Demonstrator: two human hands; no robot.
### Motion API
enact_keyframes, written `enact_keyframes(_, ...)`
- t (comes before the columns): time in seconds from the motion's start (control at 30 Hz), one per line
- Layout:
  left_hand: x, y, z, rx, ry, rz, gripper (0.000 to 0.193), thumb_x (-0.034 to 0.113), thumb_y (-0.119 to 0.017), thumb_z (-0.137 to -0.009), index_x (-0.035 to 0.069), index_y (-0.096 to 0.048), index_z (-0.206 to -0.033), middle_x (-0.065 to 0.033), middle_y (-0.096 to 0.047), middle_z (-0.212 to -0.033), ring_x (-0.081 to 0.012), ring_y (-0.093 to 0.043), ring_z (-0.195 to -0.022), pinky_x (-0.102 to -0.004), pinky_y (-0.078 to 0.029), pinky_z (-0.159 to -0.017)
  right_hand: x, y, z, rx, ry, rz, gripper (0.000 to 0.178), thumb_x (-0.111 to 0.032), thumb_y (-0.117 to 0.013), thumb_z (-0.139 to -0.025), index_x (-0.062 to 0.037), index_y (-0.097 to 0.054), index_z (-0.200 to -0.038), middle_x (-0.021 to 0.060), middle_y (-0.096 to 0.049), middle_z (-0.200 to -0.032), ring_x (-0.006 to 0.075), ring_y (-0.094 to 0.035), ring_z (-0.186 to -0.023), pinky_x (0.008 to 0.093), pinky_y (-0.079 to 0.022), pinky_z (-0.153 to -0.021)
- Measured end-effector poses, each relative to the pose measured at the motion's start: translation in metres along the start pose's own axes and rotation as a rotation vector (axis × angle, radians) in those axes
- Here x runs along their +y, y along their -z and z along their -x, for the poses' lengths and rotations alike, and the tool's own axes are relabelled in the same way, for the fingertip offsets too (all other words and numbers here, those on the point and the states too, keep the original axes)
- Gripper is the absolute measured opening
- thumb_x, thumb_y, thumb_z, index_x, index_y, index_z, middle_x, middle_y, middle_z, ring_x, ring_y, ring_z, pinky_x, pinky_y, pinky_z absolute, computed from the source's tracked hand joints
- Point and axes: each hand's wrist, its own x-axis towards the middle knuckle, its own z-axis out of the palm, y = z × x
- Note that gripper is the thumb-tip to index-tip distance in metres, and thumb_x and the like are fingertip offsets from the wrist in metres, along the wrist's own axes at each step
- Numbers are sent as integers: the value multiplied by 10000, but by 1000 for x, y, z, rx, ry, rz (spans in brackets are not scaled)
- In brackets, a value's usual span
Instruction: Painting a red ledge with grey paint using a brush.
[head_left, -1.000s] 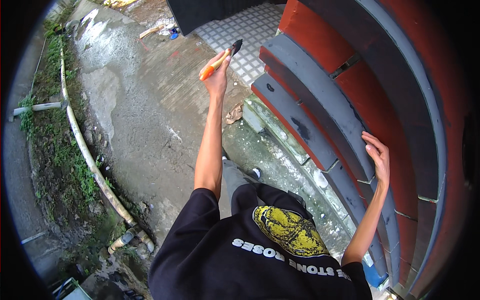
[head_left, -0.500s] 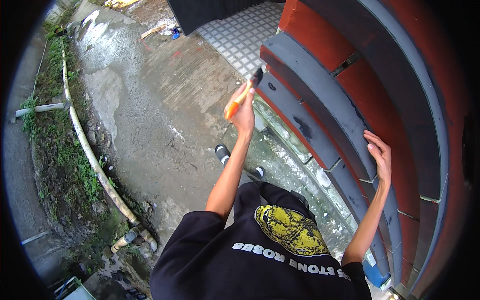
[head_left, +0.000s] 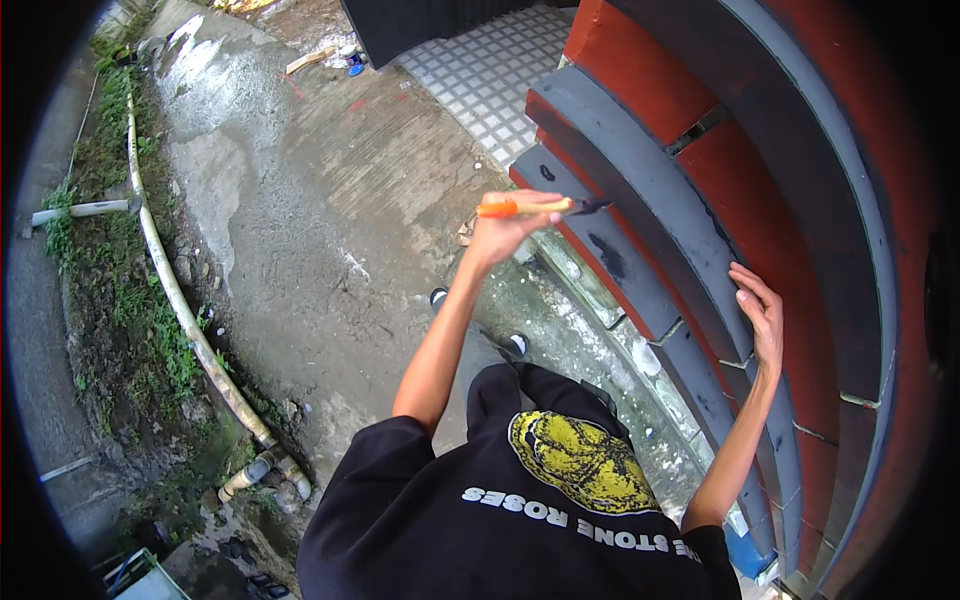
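The presumably light paintbrush (head_left: 545,208) is pinched by its handle (head_left: 497,210) in the left hand (head_left: 500,237); the right hand (head_left: 761,312), fingers loosely extended, is rested on the right-side grey ledge (head_left: 650,165).

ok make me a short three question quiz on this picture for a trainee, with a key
1. Multiple choice: the left hand holds a paintbrush with a pale, orange-ended handle. What colour are its bristles?
A) white
B) black
C) red

2. True or false: the long, off-white pipe lies on the person's left.

3. Fill the gap: the right hand is at a long, painted ____ ledge.

Key:
1. B
2. True
3. grey
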Motion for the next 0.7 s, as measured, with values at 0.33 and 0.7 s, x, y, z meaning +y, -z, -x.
enact_keyframes(0.33,-5,57,-39,613,-173,86,333,115,-804,-845,24,-739,-1158,-98,-756,-1065,-123,-686,-937,-252,-533,-859,0,-1,1,9,-19,-6,400,-237,-664,-883,-2,-700,-1204,127,-623,-1353,199,-579,-1222,320,-414,-1046)
enact_keyframes(0.7,-7,43,-67,451,-122,153,343,121,-795,-857,12,-727,-1175,-72,-748,-1064,-115,-667,-952,-242,-516,-866,5,-2,0,22,-10,-26,407,-233,-659,-882,19,-694,-1199,137,-628,-1344,215,-570,-1248,333,-400,-1073)
